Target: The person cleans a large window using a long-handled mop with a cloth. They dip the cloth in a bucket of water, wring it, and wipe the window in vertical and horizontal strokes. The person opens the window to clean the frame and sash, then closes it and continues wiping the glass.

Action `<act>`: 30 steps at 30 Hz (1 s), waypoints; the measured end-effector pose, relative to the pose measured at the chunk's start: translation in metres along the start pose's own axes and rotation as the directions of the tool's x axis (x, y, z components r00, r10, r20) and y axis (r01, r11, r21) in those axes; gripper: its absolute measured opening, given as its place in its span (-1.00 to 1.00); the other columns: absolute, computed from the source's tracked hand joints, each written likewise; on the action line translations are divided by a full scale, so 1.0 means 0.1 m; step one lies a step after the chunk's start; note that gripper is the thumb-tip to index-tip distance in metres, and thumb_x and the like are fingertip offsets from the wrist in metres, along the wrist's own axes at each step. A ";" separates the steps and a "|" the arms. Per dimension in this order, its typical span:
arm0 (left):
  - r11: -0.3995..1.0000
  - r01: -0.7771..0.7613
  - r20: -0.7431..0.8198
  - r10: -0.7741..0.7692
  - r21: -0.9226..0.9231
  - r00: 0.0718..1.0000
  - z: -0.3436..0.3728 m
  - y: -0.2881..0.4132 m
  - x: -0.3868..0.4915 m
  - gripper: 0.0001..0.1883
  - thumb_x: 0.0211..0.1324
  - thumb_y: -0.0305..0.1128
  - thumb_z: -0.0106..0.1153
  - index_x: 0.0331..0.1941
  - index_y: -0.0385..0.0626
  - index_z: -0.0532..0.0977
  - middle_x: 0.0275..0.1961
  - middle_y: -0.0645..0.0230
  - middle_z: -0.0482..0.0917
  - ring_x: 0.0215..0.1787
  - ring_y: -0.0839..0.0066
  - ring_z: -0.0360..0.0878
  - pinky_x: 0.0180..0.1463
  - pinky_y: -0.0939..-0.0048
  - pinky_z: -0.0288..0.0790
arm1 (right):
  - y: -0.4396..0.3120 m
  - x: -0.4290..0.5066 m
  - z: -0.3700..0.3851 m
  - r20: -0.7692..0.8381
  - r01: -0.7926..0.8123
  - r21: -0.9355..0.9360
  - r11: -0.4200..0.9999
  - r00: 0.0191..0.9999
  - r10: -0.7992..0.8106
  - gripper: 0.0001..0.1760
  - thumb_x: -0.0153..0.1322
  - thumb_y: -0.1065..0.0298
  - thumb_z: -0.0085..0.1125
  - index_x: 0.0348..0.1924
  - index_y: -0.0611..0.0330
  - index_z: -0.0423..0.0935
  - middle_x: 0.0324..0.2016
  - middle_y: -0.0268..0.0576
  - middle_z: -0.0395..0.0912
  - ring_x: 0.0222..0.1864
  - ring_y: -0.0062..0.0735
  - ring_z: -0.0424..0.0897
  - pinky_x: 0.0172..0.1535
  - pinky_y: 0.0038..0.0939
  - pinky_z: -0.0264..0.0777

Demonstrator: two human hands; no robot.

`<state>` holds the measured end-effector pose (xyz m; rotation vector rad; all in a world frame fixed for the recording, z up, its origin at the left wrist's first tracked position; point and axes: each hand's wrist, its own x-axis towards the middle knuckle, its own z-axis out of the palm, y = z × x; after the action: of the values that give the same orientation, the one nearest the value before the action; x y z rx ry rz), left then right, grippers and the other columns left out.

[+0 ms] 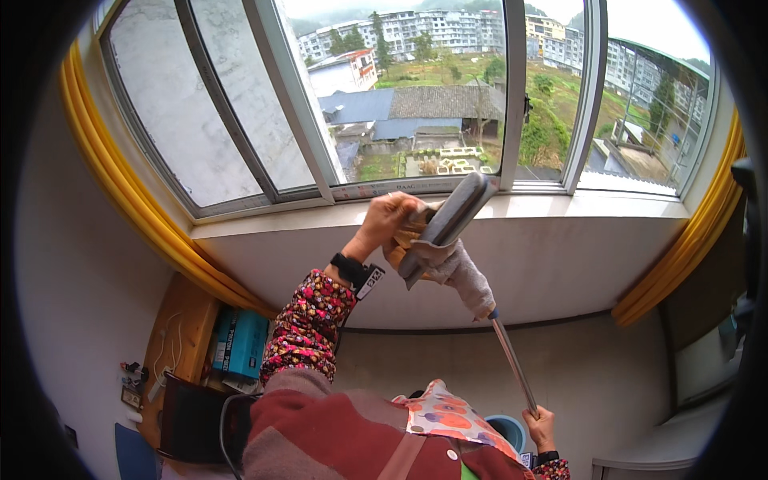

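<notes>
My left hand (pixel 391 217) grips a tan and grey cloth (pixel 411 237) beside the head of a long-handled tool. That flat grey mop-like head (pixel 457 210) is tilted up in front of the window's bottom rail. Below it, a grey towel-like cloth (pixel 471 282) is wrapped round the top of the pole. The metal pole (pixel 515 363) slants down to the right, where my right hand (pixel 542 425) is closed round its lower part. A black band with a small tag sits on my left wrist. How the cloth is fixed to the head cannot be told.
A sliding window (pixel 414 180) with a white sill (pixel 282 223) spans the front, with yellow curtains (pixel 129 198) at both sides. A wooden desk (pixel 180 324), a blue box (pixel 243 345) and a dark chair (pixel 195 417) stand at left. A blue bucket (pixel 509 429) is on the floor near me.
</notes>
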<state>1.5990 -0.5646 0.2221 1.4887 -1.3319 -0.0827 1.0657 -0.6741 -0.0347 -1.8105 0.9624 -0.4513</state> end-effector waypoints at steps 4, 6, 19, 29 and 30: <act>0.994 0.110 -0.334 -0.102 0.005 0.937 -0.17 -0.57 0.12 -0.70 0.34 -0.21 0.05 -0.23 -0.24 0.58 -0.34 0.50 0.60 -0.32 0.72 0.45 -0.20 0.63 0.38 | 0.19 -0.14 -0.25 0.025 -0.033 -0.097 0.995 0.999 0.035 -0.55 0.19 0.22 0.40 -0.71 0.28 0.32 -0.81 -0.26 0.13 -0.65 -0.64 0.13 -0.61 -0.40 0.11; 0.988 0.133 -0.539 -0.156 -0.081 0.828 -0.37 -0.88 0.18 -0.66 0.34 -0.19 0.05 -0.22 -0.28 0.57 -0.35 0.46 0.60 -0.33 0.69 0.43 -0.21 0.58 0.37 | 0.26 -0.22 -0.40 0.025 -0.025 -0.190 0.981 0.999 0.030 -0.51 0.17 0.22 0.42 -0.74 0.27 0.28 -0.82 -0.26 0.10 -0.65 -0.64 0.11 -0.62 -0.40 0.08; 0.672 0.602 0.066 -0.642 -0.431 0.764 0.41 -1.26 -0.97 -0.58 0.29 0.04 0.02 -0.28 -0.13 0.47 -0.48 0.51 0.50 -0.57 0.76 0.36 -0.54 0.72 0.23 | -0.01 -1.34 -0.51 -0.482 -0.520 -0.157 0.840 0.782 0.394 -0.53 0.29 0.09 0.26 -0.61 0.36 0.38 -0.76 0.01 0.32 -0.67 -0.33 0.20 -0.54 -0.25 0.22; 0.539 0.838 0.733 -0.606 0.092 0.309 1.79 -0.63 -1.57 -0.71 0.08 -0.43 0.30 -0.14 -0.18 0.42 -0.25 0.43 0.53 -0.28 0.63 0.51 -0.15 0.56 0.47 | -0.11 -2.95 1.03 -0.539 -0.825 0.233 0.515 0.332 0.774 -0.72 0.34 0.27 0.20 -0.17 0.24 0.45 -0.37 0.13 0.59 -0.25 0.11 0.58 -0.18 -0.16 0.44; 0.451 0.887 0.774 -0.596 0.102 0.214 1.91 -0.55 -1.62 -0.71 0.10 -0.43 0.29 -0.14 -0.18 0.42 -0.25 0.42 0.53 -0.29 0.63 0.52 -0.17 0.56 0.48 | -0.09 -3.09 1.14 -0.511 -0.843 0.274 0.463 0.281 0.813 -0.72 0.34 0.27 0.20 -0.18 0.23 0.45 -0.36 0.12 0.59 -0.25 0.11 0.58 -0.18 -0.15 0.44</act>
<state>1.4516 -0.5784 0.0129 1.6940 -0.8599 -1.7083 0.9571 -0.3633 -0.0398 -0.9003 2.2234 -0.2795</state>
